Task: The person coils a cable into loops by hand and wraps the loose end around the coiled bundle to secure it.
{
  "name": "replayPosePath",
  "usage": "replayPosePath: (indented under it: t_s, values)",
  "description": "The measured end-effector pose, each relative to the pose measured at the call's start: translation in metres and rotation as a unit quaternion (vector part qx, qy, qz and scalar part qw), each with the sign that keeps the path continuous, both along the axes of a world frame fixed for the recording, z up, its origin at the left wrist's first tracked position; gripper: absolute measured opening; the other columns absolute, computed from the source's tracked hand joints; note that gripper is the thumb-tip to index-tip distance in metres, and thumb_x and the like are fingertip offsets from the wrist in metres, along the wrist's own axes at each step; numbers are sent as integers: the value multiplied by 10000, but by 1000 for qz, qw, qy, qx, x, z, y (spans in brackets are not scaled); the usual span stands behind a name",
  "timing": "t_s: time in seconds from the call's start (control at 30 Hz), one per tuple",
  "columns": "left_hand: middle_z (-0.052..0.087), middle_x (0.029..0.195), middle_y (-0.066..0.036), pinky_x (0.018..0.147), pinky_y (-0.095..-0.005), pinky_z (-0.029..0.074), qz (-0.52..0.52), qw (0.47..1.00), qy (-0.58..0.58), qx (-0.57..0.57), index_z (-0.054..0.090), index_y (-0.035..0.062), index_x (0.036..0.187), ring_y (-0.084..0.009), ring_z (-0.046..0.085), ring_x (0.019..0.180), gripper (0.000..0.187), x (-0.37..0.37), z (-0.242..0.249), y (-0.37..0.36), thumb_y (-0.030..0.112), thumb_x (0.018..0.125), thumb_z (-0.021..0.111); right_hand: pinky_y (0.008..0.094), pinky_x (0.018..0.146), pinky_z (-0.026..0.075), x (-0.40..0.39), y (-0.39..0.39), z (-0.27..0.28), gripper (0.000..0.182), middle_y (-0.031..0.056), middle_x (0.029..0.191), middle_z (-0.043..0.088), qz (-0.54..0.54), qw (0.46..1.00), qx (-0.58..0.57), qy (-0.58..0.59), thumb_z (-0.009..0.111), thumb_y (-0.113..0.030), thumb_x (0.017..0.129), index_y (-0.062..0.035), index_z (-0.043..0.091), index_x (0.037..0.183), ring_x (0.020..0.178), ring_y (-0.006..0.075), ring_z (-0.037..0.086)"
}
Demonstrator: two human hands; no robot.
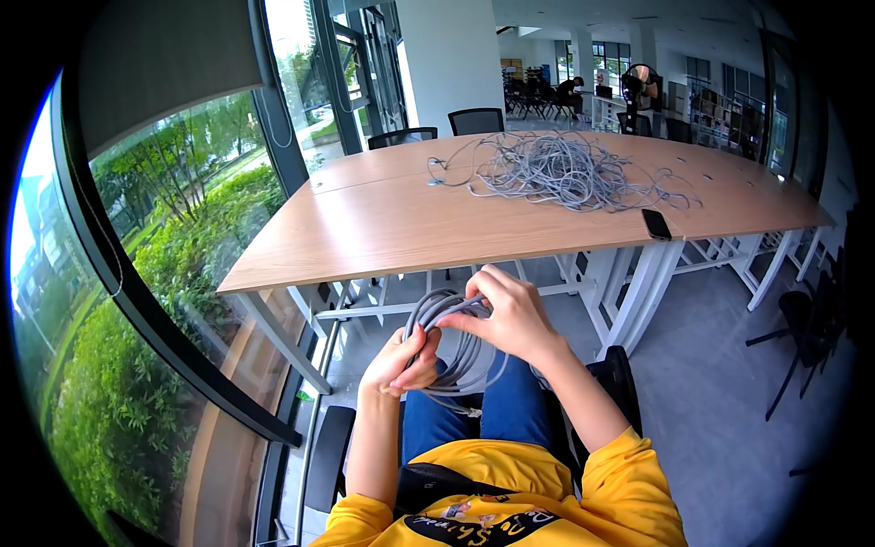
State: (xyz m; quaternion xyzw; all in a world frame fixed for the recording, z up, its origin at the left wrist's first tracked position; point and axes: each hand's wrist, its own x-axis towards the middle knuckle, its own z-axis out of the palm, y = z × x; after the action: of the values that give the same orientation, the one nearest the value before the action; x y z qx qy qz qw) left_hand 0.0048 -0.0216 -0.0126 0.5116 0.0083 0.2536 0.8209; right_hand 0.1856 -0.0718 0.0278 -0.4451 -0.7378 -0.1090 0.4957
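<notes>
Setting: open office, glass wall at left showed green shrubs; grey floor.
Table: long wooden table (pixel 392 228) on white legs, smooth top.
Left hand: left hand (pixel 404 360) was closed in a fist round the lower side of a grey cable coil (pixel 451 351), over the lap.
Coil: several round loops of thin grey cable, held between both hands above blue jeans.
Right hand: right hand (pixel 510 314) pinched the coil's top strands, fingers curled.
Shirt: yellow, dark print, writing too warped to read.
Tabletop: loose tangle of grey cable (pixel 561 169); black phone (pixel 656 223) at the near edge, right.
</notes>
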Motion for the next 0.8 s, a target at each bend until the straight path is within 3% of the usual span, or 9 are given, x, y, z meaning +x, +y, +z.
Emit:
replayPosePath:
  t_s: [0.1, 0.17, 0.4, 0.53, 0.57, 0.63, 0.73, 0.8]
  values:
    - [340, 331, 17, 262, -164, 174, -44, 998, -34, 10, 382, 60, 677, -33, 255, 232, 416, 0, 0, 1, 416, 891, 367, 282, 443, 430, -2, 6, -7, 425, 35, 588, 475, -8, 995, 102, 14, 707, -418, 637, -64, 474, 674, 483, 192, 521]
    - [344, 332, 17, 262, -162, 180, -82, 995, -48, -6, 376, 60, 680, -35, 264, 232, 403, 2, -2, 2, 405, 888, 384, 264, 410, 415, 1, 9, -9, 430, 29, 567, 473, -58, 982, 176, -43, 700, -425, 636, -63, 470, 665, 451, 173, 507]
    - [369, 354, -12, 266, -164, 194, -95, 992, -75, -21, 357, 67, 717, -45, 274, 242, 320, 6, 2, -1, 319, 915, 370, 256, 384, 394, 5, 9, -7, 437, 17, 544, 466, -81, 986, 146, 0, 697, -428, 638, -67, 451, 627, 431, 157, 495]
    - [363, 351, -4, 264, -165, 192, -95, 992, -81, -27, 360, 68, 699, -44, 279, 242, 336, 7, 4, -2, 325, 915, 363, 278, 438, 431, 0, 14, -11, 444, 45, 608, 497, -76, 990, 114, 32, 687, -426, 663, -37, 474, 695, 479, 186, 524]
    - [356, 348, 4, 264, -164, 190, -118, 987, -100, -41, 362, 67, 687, -42, 278, 242, 351, 8, 2, -2, 334, 914, 360, 303, 494, 451, -4, 24, -16, 458, 59, 650, 521, -14, 986, 140, 94, 657, -437, 695, -22, 484, 782, 518, 212, 539]
    - [349, 345, 11, 264, -162, 188, -144, 981, -117, -58, 364, 66, 675, -39, 277, 242, 365, 11, 1, -2, 344, 912, 357, 360, 662, 476, -10, 17, -22, 537, 100, 783, 575, 57, 984, 51, 162, 558, -476, 776, -17, 455, 1036, 638, 267, 573]
    - [344, 335, 42, 248, -146, 184, -177, 978, -111, -18, 372, 68, 664, -24, 251, 228, 416, 10, -4, 2, 393, 913, 303, 306, 563, 463, -7, 15, -24, 494, 73, 693, 582, 104, 977, -35, 184, 537, -499, 783, -30, 519, 938, 569, 212, 570]
    - [338, 334, 43, 249, -146, 187, -162, 978, -118, -60, 374, 68, 664, -25, 249, 227, 419, 10, -6, 7, 396, 913, 300, 273, 448, 388, -5, 9, -20, 466, 66, 512, 501, 127, 939, -207, 242, 535, -483, 794, -18, 553, 763, 439, 162, 485]
